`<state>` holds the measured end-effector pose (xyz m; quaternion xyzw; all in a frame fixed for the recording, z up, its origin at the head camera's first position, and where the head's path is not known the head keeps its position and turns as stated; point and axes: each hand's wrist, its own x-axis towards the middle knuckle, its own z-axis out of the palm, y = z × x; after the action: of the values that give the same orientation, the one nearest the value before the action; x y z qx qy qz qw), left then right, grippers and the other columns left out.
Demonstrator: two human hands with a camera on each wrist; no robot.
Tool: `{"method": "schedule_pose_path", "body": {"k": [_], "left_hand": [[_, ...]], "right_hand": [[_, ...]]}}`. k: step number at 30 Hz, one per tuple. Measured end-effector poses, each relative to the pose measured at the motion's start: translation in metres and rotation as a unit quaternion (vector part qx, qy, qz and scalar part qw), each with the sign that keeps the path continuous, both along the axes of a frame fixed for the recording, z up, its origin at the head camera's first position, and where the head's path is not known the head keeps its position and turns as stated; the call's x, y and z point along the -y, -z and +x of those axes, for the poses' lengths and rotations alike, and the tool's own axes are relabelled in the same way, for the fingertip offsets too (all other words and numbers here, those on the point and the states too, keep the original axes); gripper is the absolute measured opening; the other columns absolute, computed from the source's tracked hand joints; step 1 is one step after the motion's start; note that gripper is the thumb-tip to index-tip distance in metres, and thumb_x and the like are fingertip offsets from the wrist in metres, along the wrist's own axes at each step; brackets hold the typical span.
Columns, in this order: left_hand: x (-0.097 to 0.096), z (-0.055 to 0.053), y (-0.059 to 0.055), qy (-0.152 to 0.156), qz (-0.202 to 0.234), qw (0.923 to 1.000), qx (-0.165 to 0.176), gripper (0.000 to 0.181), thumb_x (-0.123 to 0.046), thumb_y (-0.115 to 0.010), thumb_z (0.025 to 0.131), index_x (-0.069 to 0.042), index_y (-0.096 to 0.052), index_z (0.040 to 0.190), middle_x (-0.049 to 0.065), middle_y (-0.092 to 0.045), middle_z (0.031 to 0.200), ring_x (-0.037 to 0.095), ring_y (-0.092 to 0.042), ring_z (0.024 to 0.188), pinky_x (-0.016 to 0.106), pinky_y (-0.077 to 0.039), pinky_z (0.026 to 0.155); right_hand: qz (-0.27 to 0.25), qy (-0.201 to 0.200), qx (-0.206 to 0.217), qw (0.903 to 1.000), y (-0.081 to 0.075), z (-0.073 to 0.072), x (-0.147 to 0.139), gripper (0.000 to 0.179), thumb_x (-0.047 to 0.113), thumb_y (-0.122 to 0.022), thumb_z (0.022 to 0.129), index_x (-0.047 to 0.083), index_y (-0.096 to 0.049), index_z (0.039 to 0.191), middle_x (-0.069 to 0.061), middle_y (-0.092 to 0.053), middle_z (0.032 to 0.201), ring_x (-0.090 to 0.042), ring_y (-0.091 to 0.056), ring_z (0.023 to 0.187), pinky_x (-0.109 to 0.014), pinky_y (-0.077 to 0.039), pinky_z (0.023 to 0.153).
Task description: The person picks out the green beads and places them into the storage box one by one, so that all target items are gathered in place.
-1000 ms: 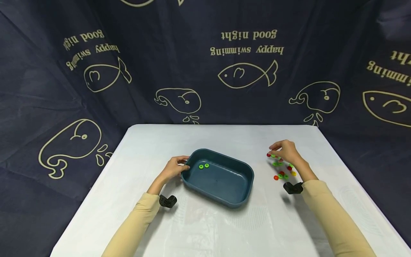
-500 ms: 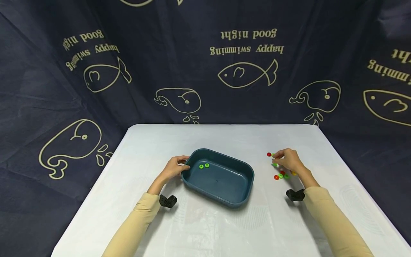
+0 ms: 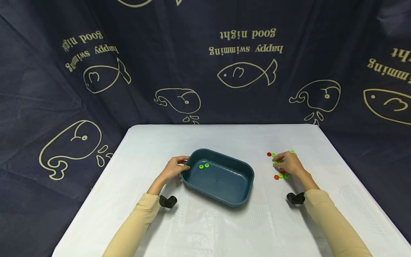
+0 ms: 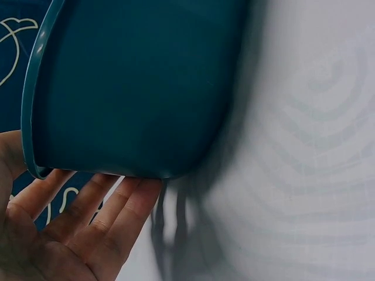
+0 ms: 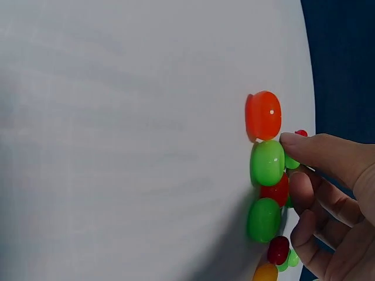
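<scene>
My left hand [image 3: 174, 167] grips the left end of a dark teal plastic bin [image 3: 221, 205], thumb over the rim and fingers against the outer wall. The left wrist view shows its fingertips [image 4: 143, 190] under the bin's side. Two green ring-shaped beads [image 3: 207, 165] lie inside the bin. Among loose beads at the right, my right hand [image 3: 290, 164] pinches a green bead [image 5: 291, 161] between thumb and index finger, low at the table. Its other fingers are curled. Beside it lie an orange-red bead [image 5: 266, 115], a light green bead [image 5: 269, 163] and a darker green bead [image 5: 265, 219].
A dark red bead [image 3: 269, 154] and a green bead [image 3: 273, 155] lie beyond the right hand, another green one [image 3: 292, 151] behind it. A yellow bead [image 5: 266, 273] shows in the right wrist view. The white table [image 3: 154, 142] ends at a dark printed curtain [image 3: 205, 71].
My right hand has moved down and slightly right from the far beads to a green bead in the middle of the scatter. The left hand and the bin have stayed put.
</scene>
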<state>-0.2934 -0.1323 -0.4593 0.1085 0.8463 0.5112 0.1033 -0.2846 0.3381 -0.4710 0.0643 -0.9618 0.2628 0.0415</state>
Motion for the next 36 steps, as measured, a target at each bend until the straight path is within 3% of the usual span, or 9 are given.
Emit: {"method": "schedule_pose_path", "body": {"k": [5,13,19,26,36], "left_hand": [[0.001,0.002,0.0,0.012,0.01,0.9996,-0.024,0.039,-0.011,-0.066,0.084,-0.009,-0.062,0.123,0.02,-0.065,0.11,0.015,-0.064,0.077,0.025,-0.046,0.05],[-0.001,-0.001,0.001,-0.006,-0.008,0.9999,0.005,0.041,-0.007,-0.063,0.086,-0.005,-0.058,0.127,0.023,-0.062,0.116,0.023,-0.064,0.081,0.023,-0.043,0.05],[-0.001,-0.002,0.001,-0.013,-0.008,0.9998,0.009,0.042,-0.007,-0.064,0.085,-0.007,-0.059,0.127,0.021,-0.062,0.118,0.017,-0.063,0.082,0.023,-0.045,0.051],[0.004,0.0,0.002,0.015,0.01,0.9996,-0.023,0.041,-0.012,-0.065,0.084,-0.009,-0.061,0.125,0.02,-0.064,0.111,0.017,-0.064,0.078,0.026,-0.046,0.05],[-0.001,-0.002,0.002,-0.011,-0.001,0.9999,0.012,0.044,-0.006,-0.064,0.085,-0.006,-0.058,0.129,0.022,-0.061,0.118,0.024,-0.063,0.083,0.023,-0.042,0.05]], "right_hand": [[0.001,-0.001,-0.008,1.0,-0.003,-0.002,0.001,0.018,0.01,-0.075,0.075,0.0,-0.074,0.089,-0.015,-0.072,0.086,-0.016,-0.061,0.07,-0.031,-0.045,0.067],[-0.013,-0.015,-0.029,0.9994,-0.034,-0.009,0.026,0.021,0.012,-0.073,0.079,0.001,-0.073,0.097,-0.018,-0.071,0.093,-0.021,-0.062,0.07,-0.029,-0.047,0.06],[-0.039,-0.043,-0.045,0.9973,-0.062,-0.019,0.063,0.021,0.011,-0.074,0.079,0.003,-0.073,0.098,-0.017,-0.071,0.095,-0.023,-0.066,0.069,-0.028,-0.05,0.056],[-0.038,-0.077,-0.071,0.9937,-0.085,-0.028,0.11,0.02,0.013,-0.075,0.078,0.007,-0.074,0.097,-0.012,-0.072,0.094,-0.025,-0.063,0.077,-0.033,-0.05,0.064],[-0.035,-0.144,-0.07,0.9864,-0.089,-0.034,0.182,0.018,0.013,-0.075,0.078,0.01,-0.075,0.096,-0.006,-0.073,0.093,-0.024,-0.064,0.081,-0.035,-0.052,0.072]]}}
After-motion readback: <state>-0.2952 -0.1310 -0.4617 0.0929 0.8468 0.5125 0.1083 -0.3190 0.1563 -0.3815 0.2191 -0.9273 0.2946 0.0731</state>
